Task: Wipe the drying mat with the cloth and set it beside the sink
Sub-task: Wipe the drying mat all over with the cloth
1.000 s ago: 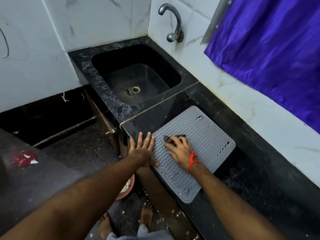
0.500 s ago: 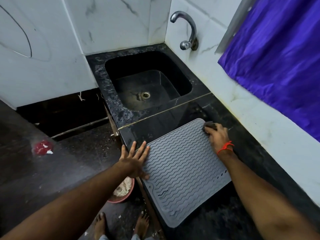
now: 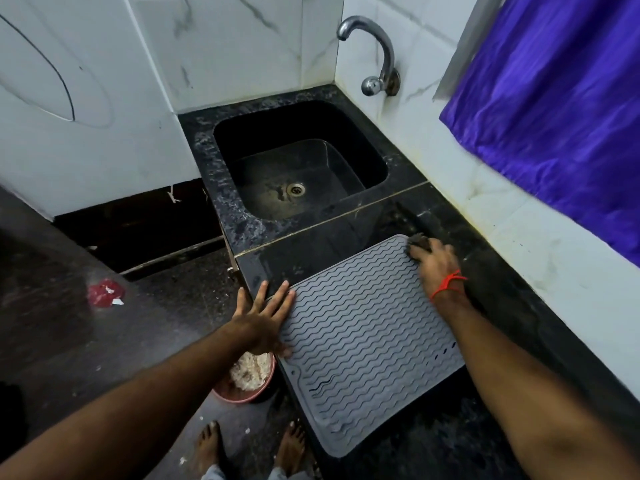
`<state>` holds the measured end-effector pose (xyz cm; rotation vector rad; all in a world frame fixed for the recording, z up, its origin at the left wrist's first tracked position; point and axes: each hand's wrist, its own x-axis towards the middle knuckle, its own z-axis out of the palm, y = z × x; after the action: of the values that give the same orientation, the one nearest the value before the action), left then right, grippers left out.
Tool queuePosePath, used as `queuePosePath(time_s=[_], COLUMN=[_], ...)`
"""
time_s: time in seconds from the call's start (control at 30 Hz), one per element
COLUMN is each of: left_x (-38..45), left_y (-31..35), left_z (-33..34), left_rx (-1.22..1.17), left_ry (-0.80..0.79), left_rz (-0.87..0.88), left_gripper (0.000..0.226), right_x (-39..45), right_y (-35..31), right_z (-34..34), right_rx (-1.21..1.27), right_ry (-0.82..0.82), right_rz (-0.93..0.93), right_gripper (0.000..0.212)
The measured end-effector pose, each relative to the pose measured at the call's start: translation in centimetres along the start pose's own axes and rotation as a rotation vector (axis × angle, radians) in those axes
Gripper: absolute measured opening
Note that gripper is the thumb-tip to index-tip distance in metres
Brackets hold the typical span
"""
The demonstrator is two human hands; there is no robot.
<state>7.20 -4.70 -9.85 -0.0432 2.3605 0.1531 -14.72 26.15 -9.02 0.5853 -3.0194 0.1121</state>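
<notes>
Two hands on the job here, and I'd call it roughly mid-wipe. The drying mat [image 3: 363,337], grey with wavy ridges, lies flat on the dark counter [image 3: 512,306], just on the near side of the seam that separates it from the sink [image 3: 239,216]. One near corner hangs a little over the counter's front edge.

The left hand [image 3: 263,323] is spread flat with fingers straight and wide, pressing the mat's left edge to keep it from sliding. The right hand [image 3: 434,261], with a red thread on the wrist, sits at the far right corner of the mat with fingers curled down over a small dark cloth [image 3: 419,241]. Only a bit of the cloth pokes out past the fingertips, so how much is bunched under the palm I can't tell.

Done so far? Hard to say honestly. The mat looks the same grey all over, no obvious wet streaks or dirty patches to show which parts got covered. My guess is the wiping is in progress, with the cloth at one corner.

What's left: finishing the wipe, then the placement. The mat is already near the sink, so the final set-down may be just a small nudge, or maybe nothing at all.
</notes>
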Motion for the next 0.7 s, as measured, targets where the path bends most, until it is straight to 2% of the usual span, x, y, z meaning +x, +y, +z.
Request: queuePosePath(time_s=[0.07,0.17,0.23,0.33,0.4,0.43,0.5,0.53,0.63,0.7], left_x=[0.0,-0.2,-0.3,-0.5,-0.5,-0.5,-0.4,-0.5,-0.6,-0.7], left_y=[-0.1,0.0,0.1,0.0,0.0,0.0,0.0,0.0,0.2,-0.2], left_z=[-0.1,-0.1,0.1,0.2,0.2,0.3,0.7,0.8,0.8,0.8], left_rx=[-0.008,0.000,0.003,-0.015,-0.022,-0.027,-0.029,-0.026,-0.020,-0.021], left_ry=[0.012,0.019,0.027,0.039,0.044,0.045,0.058,0.067,0.087,0.098], left_rz=[0.007,0.011,0.016,0.010,0.009,0.009,0.006,0.001,-0.002,0.011], left_gripper=[0.126,0.124,0.123,0.123,0.123,0.123,0.122,0.121,0.120,0.122], right_x=[-2.5,-8.1,-9.4,-7.0,-4.9,-3.8,-1.9,-1.4,-1.3,-2.7], right_y=[-3.8,-9.1,-7.9,-2.9,0.8,2.4,4.5,4.7,2.6,-0.7], right_z=[0.1,1.0,1.8,1.6,1.0,0.9,1.1,0.9,-0.2,-1.0], right_rx=[-0.016,-0.105,-0.121,-0.130,-0.153,-0.162,-0.143,-0.141,-0.117,-0.055], right_ry=[0.066,-0.022,-0.008,0.027,-0.002,-0.058,-0.112,-0.140,-0.136,-0.068], right_rz=[-0.214,-0.589,-0.664,-0.552,-0.417,-0.307,-0.161,-0.100,0.059,0.126], right_gripper=[0.043,0.046,0.047,0.044,0.027,0.032,0.062,0.065,0.035,0.034])
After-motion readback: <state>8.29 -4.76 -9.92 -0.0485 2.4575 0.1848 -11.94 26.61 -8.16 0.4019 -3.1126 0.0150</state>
